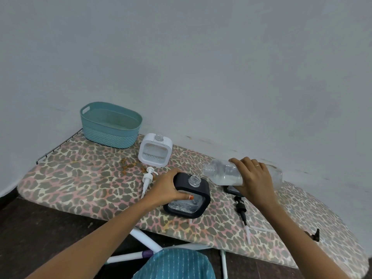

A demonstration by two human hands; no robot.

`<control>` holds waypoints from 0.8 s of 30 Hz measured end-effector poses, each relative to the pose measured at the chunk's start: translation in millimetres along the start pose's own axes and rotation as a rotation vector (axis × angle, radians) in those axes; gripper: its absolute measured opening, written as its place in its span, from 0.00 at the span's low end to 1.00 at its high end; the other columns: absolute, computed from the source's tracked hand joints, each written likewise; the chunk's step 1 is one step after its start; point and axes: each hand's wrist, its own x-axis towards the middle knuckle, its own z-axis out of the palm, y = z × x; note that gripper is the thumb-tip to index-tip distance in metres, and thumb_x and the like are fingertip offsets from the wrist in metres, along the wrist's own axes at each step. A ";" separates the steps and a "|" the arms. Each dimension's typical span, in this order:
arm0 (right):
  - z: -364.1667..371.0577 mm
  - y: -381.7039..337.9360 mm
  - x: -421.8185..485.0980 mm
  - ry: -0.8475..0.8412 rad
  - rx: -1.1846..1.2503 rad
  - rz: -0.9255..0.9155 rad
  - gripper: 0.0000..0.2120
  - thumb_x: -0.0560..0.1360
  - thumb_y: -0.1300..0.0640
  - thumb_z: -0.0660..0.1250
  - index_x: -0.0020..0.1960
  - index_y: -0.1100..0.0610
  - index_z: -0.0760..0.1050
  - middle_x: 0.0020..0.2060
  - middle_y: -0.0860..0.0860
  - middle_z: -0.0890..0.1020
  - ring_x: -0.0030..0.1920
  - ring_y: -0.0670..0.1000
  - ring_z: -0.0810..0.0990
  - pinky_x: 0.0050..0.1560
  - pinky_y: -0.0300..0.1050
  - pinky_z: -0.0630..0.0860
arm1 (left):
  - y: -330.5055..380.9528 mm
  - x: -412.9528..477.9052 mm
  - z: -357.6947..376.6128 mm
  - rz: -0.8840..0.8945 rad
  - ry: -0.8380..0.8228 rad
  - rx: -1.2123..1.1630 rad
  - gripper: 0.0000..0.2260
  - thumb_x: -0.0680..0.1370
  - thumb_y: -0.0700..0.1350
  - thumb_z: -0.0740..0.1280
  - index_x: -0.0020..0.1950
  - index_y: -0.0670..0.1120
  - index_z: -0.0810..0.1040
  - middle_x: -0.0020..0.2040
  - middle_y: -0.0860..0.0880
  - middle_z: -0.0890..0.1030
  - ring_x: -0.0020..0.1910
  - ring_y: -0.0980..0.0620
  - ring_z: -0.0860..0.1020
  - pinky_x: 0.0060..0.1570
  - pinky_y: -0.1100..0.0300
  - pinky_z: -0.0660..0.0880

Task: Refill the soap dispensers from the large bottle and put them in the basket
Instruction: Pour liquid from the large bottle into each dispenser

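Both grips closed: left hand (167,188) round black dispenser (201,191), right hand (253,178) round bottle (221,172), seemingly tilted above.

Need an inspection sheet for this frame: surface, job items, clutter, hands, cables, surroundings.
Surface: ironing board with leopard-print cover; brown marks mid-board.
Job's things: teal basket at far left, nothing seen inside; white dispenser upright, neck open; black dispenser upright, neck open, some liquid inside; large bottle tilted, mouth close above the black dispenser's neck; white pump and black pump lie loose on the board.
Clutter: dark item partly hidden under the bottle; clear tube near the front edge.
Hands: left hand grips the black dispenser; right hand grips the large bottle.
Cables: nothing seen.
Surroundings: plain wall behind; dark floor below.
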 end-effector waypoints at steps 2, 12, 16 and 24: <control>2.1 -1.7 -1.9 0.000 0.023 0.004 0.33 0.48 0.55 0.84 0.50 0.61 0.80 0.37 0.56 0.80 0.33 0.57 0.78 0.34 0.47 0.75 | 1.1 0.3 -0.5 0.001 -0.004 -0.007 0.26 0.61 0.49 0.79 0.54 0.47 0.72 0.50 0.49 0.79 0.49 0.51 0.78 0.52 0.54 0.77; 21.5 -15.6 -20.6 0.018 0.344 0.270 0.32 0.60 0.51 0.79 0.58 0.63 0.74 0.47 0.58 0.80 0.44 0.60 0.79 0.41 0.52 0.74 | 5.4 4.9 -2.3 -0.011 0.009 -0.018 0.25 0.61 0.50 0.79 0.52 0.48 0.73 0.47 0.52 0.79 0.47 0.54 0.78 0.50 0.56 0.77; 33.6 -23.0 -32.4 0.065 0.753 0.534 0.33 0.62 0.49 0.76 0.62 0.59 0.70 0.54 0.51 0.75 0.53 0.52 0.73 0.51 0.45 0.73 | 7.7 12.1 -2.6 -0.004 0.012 -0.025 0.22 0.61 0.49 0.79 0.49 0.54 0.71 0.44 0.59 0.77 0.44 0.61 0.77 0.44 0.66 0.74; 56.1 -31.0 -56.2 0.243 1.040 0.943 0.32 0.60 0.51 0.78 0.58 0.47 0.66 0.50 0.38 0.74 0.53 0.48 0.77 0.53 0.41 0.76 | 7.8 41.1 2.7 -0.040 0.018 -0.028 0.23 0.61 0.50 0.79 0.50 0.53 0.71 0.43 0.62 0.77 0.41 0.67 0.75 0.35 0.77 0.70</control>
